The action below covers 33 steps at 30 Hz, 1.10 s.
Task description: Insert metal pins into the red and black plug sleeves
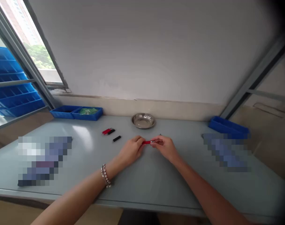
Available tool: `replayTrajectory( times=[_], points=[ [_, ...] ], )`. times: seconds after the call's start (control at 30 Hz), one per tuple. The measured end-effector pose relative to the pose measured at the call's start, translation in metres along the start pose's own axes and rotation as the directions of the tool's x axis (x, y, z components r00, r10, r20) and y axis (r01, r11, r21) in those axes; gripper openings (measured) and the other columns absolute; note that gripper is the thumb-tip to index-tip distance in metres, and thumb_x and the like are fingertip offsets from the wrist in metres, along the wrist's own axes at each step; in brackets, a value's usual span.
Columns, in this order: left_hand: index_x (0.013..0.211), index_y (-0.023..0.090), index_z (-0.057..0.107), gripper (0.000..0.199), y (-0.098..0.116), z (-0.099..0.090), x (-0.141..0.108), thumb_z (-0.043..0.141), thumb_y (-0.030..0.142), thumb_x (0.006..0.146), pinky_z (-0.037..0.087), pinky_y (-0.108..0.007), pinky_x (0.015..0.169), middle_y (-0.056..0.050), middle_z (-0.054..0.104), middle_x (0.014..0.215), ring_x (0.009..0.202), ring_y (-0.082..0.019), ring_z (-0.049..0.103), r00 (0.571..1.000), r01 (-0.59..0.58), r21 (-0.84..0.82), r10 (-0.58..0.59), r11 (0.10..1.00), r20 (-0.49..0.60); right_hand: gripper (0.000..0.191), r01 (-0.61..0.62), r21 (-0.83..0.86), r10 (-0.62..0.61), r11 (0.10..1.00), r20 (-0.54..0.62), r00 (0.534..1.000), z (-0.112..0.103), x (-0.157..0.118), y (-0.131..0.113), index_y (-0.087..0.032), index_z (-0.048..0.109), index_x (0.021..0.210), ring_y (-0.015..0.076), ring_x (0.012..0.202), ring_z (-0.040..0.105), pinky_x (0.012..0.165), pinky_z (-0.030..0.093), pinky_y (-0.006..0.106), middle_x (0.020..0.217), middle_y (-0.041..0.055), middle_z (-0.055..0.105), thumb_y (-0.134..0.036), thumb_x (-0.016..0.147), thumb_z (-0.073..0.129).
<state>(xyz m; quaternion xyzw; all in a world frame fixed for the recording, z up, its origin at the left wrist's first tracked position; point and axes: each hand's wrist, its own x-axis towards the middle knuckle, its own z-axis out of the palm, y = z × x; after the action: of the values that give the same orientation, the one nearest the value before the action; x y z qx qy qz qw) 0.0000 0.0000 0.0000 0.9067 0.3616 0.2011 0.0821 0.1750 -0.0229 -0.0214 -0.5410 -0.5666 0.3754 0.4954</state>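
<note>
Both hands meet over the middle of the table, each at one end of a slim red lighter with a silvery part toward its right end. My left hand pinches the red left end between closed fingers. Around the silvery end, the fingertips of my right hand are closed. A small dark bit shows just behind the right hand, too small to name. To the left of my hands lie a black lighter-sized piece and a little group of red pieces with another black piece.
A round metal dish stands near the wall. Blue bins, one with green packets, sit at the back left; another blue bin is at the back right. Blurred-out strips lie on both sides of the grey table.
</note>
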Motion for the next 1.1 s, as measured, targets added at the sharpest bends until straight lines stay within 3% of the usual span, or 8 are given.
replayTrajectory(
  times=[0.33, 0.5, 0.67, 0.83, 0.97, 1.1],
  points=[
    [0.098, 0.013, 0.055, 0.023, -0.0013, 0.0105, -0.0024, 0.037, 0.022, 0.088, 0.048, -0.03, 0.075, -0.011, 0.055, 0.104, 0.081, -0.016, 0.059, 0.997, -0.042, 0.068, 0.047, 0.997, -0.069, 0.026, 0.141, -0.26, -0.134, 0.955, 0.045, 0.99, -0.0049, -0.0061, -0.0066, -0.019, 0.06, 0.069, 0.0162, 0.06, 0.06, 0.059, 0.045, 0.028, 0.062, 0.0027, 0.064, -0.042, 0.076, 0.05],
    [0.098, 0.013, 0.055, 0.023, 0.0011, 0.0084, -0.0031, 0.037, 0.021, 0.087, 0.049, -0.031, 0.073, -0.012, 0.054, 0.108, 0.079, -0.017, 0.06, 0.998, -0.027, 0.07, 0.031, 0.997, -0.054, 0.03, 0.069, -0.19, -0.065, 0.979, 0.029, 0.997, -0.0066, -0.0036, -0.0006, -0.021, 0.057, 0.087, 0.0155, 0.057, 0.058, 0.057, 0.045, 0.029, 0.067, 0.0006, 0.065, -0.04, 0.065, 0.063],
    [0.098, 0.012, 0.054, 0.022, 0.0021, 0.0065, -0.0033, 0.037, 0.019, 0.087, 0.049, -0.033, 0.076, -0.013, 0.052, 0.112, 0.083, -0.018, 0.06, 0.999, -0.024, 0.077, 0.027, 0.997, -0.045, 0.02, 0.095, -0.134, -0.089, 0.986, 0.045, 0.995, -0.0063, -0.0038, 0.0012, -0.02, 0.057, 0.074, 0.0181, 0.065, 0.062, 0.064, 0.047, 0.031, 0.068, 0.0032, 0.066, -0.039, 0.069, 0.059],
    [0.098, 0.012, 0.053, 0.022, 0.002, 0.0049, -0.0033, 0.036, 0.019, 0.087, 0.049, -0.033, 0.075, -0.013, 0.053, 0.111, 0.082, -0.018, 0.059, 0.997, -0.037, 0.084, 0.042, 0.996, -0.058, 0.023, 0.111, -0.25, -0.096, 0.962, 0.072, 0.993, -0.0072, -0.0046, -0.0026, -0.02, 0.058, 0.073, 0.0171, 0.059, 0.06, 0.06, 0.046, 0.03, 0.062, 0.0026, 0.065, -0.043, 0.074, 0.053],
    [0.098, 0.013, 0.053, 0.021, 0.0019, 0.0047, -0.0032, 0.037, 0.018, 0.087, 0.049, -0.033, 0.074, -0.013, 0.053, 0.11, 0.082, -0.017, 0.059, 0.996, -0.036, 0.088, 0.043, 0.995, -0.077, 0.021, 0.135, -0.281, -0.115, 0.95, 0.088, 0.989, -0.008, -0.005, -0.0028, -0.022, 0.059, 0.088, 0.0167, 0.061, 0.06, 0.062, 0.046, 0.03, 0.067, 0.0011, 0.067, -0.035, 0.072, 0.056],
    [0.097, 0.013, 0.053, 0.02, 0.0023, 0.0053, -0.003, 0.036, 0.017, 0.086, 0.049, -0.032, 0.074, -0.013, 0.053, 0.11, 0.084, -0.017, 0.059, 0.997, -0.048, 0.08, 0.052, 0.996, -0.056, 0.015, 0.179, -0.3, -0.161, 0.937, 0.085, 0.983, -0.0069, -0.0065, -0.0029, -0.022, 0.06, 0.083, 0.0174, 0.064, 0.061, 0.063, 0.046, 0.031, 0.069, 0.0021, 0.067, -0.03, 0.075, 0.05]
  ],
)
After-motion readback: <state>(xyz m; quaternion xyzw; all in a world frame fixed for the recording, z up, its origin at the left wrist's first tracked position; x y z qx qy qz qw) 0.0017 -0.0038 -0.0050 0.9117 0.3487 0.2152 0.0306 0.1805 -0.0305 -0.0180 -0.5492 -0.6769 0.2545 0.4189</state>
